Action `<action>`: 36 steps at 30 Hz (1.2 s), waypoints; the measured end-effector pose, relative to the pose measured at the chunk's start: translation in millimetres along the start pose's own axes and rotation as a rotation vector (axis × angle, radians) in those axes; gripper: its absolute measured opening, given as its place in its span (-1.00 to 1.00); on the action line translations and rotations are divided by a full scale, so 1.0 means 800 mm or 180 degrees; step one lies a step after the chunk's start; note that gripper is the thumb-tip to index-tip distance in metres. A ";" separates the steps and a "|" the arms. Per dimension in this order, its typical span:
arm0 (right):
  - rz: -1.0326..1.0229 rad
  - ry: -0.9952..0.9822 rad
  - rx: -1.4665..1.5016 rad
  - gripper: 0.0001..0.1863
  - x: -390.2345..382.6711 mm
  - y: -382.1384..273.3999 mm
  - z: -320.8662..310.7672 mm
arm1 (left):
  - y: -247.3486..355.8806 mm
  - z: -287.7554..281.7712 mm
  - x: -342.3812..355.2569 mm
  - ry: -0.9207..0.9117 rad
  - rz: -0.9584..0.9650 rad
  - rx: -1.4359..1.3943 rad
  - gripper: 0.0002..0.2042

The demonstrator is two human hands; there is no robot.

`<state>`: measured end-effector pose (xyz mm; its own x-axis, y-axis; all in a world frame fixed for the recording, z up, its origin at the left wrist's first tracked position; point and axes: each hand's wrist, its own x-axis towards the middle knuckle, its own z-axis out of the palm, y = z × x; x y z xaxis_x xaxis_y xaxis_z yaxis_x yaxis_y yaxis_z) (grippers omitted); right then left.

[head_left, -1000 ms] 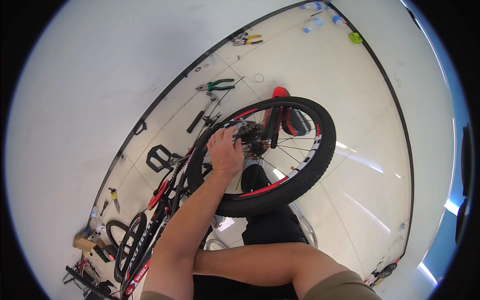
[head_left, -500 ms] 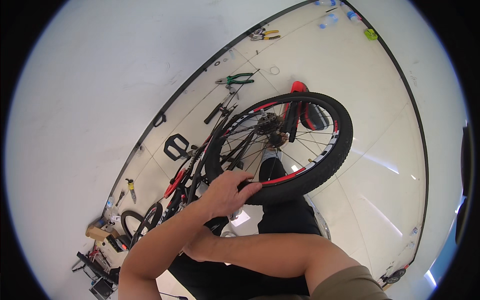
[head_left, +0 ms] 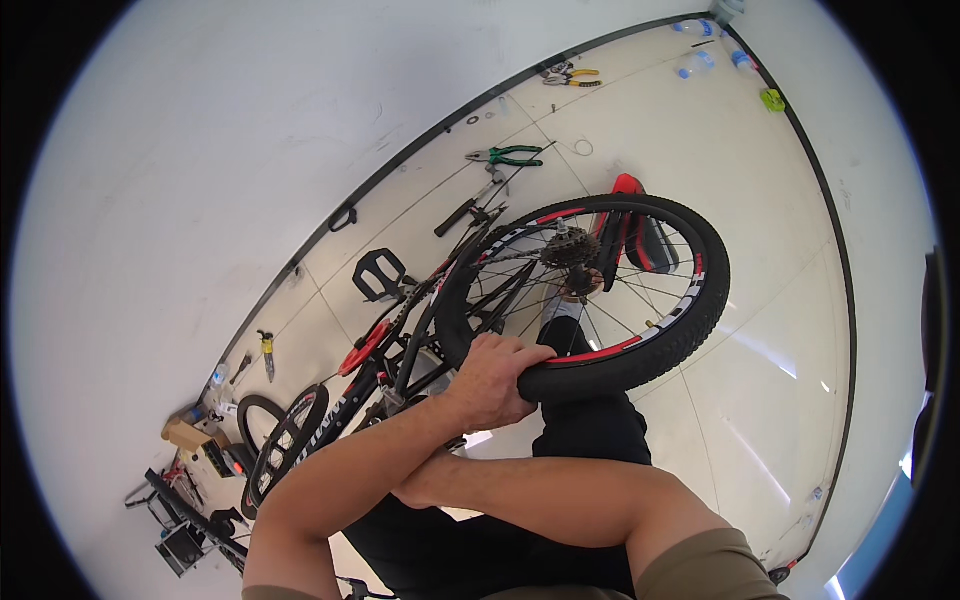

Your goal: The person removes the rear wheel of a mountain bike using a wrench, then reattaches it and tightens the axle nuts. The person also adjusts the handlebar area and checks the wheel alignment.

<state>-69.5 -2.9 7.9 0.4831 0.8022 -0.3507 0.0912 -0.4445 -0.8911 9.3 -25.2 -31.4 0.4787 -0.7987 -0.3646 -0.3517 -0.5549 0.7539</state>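
My left hand (head_left: pixel 492 380) is closed around the near edge of a bicycle wheel's black tyre (head_left: pixel 620 375), its fingers over the rim. The wheel has a red, white and black rim and a cluster of sprockets (head_left: pixel 570 247) at its hub, and stays joined to the bicycle frame (head_left: pixel 345 408) lying on its side. My right forearm crosses under the left one. Of my right hand (head_left: pixel 428 484) only the back part shows; its fingers are hidden behind the left forearm. Close by are a black pedal (head_left: pixel 380 274) and a red chainring (head_left: pixel 366 348).
Beyond the wheel lies a red and black saddle (head_left: pixel 650 240). Along the wall are green-handled pliers (head_left: pixel 505 156), a hammer (head_left: pixel 470 205), yellow-handled pliers (head_left: pixel 573 80), a yellow-handled tool (head_left: pixel 267 355) and plastic bottles (head_left: pixel 695 64). A cardboard box (head_left: pixel 190 434) stands far left. My leg (head_left: pixel 590 425) is beneath the wheel.
My left hand has shifted along the tyre's near edge and its fingers now wrap further round it. The whole scene sits a little further right in view.
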 end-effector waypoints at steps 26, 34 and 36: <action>0.0275 -0.0126 -0.0273 -0.66 -0.009 0.015 -0.086 | -0.008 -0.109 0.035 0.1448 -0.1767 -0.1120 -0.62; 0.0535 0.0202 -0.0135 -0.82 -0.107 0.023 -0.168 | -0.025 -0.135 0.044 0.0812 -0.1585 -0.1448 -0.65; 0.0744 0.0590 -0.0102 -0.82 -0.146 0.037 -0.184 | -0.022 -0.142 0.045 0.0695 -0.1558 -0.1486 -0.65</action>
<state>5.1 -168.8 64.9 0.6447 0.5915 -0.4843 -0.0153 -0.6234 -0.7818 124.3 -17.5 4.2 0.6610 -0.3911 -0.6404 0.3030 -0.6416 0.7047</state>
